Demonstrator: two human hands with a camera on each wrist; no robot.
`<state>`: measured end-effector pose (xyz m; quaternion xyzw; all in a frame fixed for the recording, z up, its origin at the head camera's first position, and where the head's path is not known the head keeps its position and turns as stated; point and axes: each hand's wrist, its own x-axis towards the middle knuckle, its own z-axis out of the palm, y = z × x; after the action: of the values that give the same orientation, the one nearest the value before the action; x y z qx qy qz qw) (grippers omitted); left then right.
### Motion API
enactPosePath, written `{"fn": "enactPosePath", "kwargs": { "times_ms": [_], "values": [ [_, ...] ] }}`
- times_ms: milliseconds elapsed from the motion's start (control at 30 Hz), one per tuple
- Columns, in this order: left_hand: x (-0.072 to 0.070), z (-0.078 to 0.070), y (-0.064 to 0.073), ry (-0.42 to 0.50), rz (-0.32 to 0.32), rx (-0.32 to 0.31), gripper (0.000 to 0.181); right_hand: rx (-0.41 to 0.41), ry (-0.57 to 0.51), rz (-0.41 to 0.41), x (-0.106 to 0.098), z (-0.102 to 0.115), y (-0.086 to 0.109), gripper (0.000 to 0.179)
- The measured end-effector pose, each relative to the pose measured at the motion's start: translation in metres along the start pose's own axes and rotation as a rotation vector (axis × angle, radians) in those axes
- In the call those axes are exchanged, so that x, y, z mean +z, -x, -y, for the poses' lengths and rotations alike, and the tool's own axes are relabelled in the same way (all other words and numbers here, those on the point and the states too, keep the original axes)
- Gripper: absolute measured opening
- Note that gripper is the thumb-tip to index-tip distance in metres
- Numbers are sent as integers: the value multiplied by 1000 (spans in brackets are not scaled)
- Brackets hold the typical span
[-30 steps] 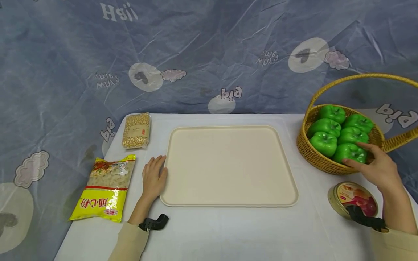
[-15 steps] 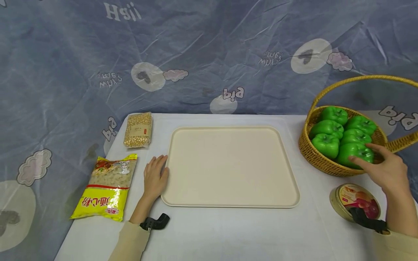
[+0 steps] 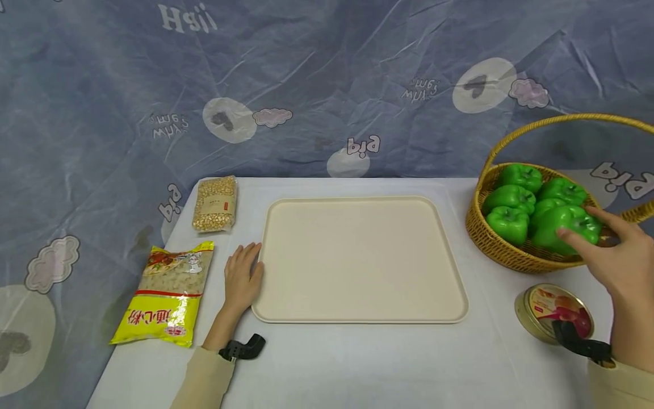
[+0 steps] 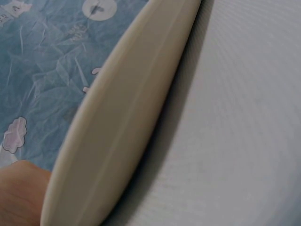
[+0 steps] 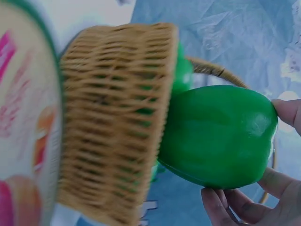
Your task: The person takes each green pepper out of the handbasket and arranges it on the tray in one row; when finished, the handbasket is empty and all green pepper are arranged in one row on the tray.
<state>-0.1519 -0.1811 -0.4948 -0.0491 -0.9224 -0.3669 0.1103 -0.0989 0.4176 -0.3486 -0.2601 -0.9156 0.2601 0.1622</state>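
Note:
My right hand (image 3: 620,250) grips a green bell pepper (image 5: 218,136) between thumb and fingers. In the right wrist view this pepper stands mostly above the rim of the wicker basket (image 5: 117,117). Several more green peppers (image 3: 507,224) lie in the basket at the right of the table. My left hand (image 3: 242,278) rests at the left edge of a beige tray (image 3: 360,261), fingers extended along its rim. The left wrist view shows the tray's side wall (image 4: 120,108) with part of the hand at the lower left.
A round tin (image 3: 554,312) with a fruit label stands in front of the basket, beside my right wrist. Left of the tray lie a yellow bag of pasta (image 3: 166,295) and a clear pack of yellow kernels (image 3: 216,204). The basket's tall handle (image 3: 572,118) arches over the peppers.
The right hand has drawn the front pepper up and to the right, out from among the others. My left hand has stayed at the tray's edge.

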Motion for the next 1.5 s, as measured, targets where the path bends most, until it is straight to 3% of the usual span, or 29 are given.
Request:
{"fn": "enactPosePath", "kwargs": {
  "times_ms": [300, 400, 500, 800, 1100, 1300, 1500],
  "values": [
    [0, 3, 0, -1, -16, 3, 46, -69, -55, -66, -1, 46, 17, 66],
    [2, 3, -1, 4, -22, 12, 46, -155, -132, -85, 6, 62, 23, 63],
    [3, 4, -2, 2, -24, 17, 46, -267, -216, -44, 18, 79, 28, 62],
    [3, 4, -3, -2, -22, 22, 45, -466, -371, 136, 89, 154, 45, 60],
    [2, 3, -3, 3, -29, 18, 45, -548, -479, 374, 166, 241, 75, 63],
    [2, 3, -1, 2, -37, 32, 44, -599, -431, 439, 202, 287, 106, 64],
    [2, 3, -1, -1, -21, 24, 45, -630, -336, 481, 233, 315, 128, 65]
  ]
}}
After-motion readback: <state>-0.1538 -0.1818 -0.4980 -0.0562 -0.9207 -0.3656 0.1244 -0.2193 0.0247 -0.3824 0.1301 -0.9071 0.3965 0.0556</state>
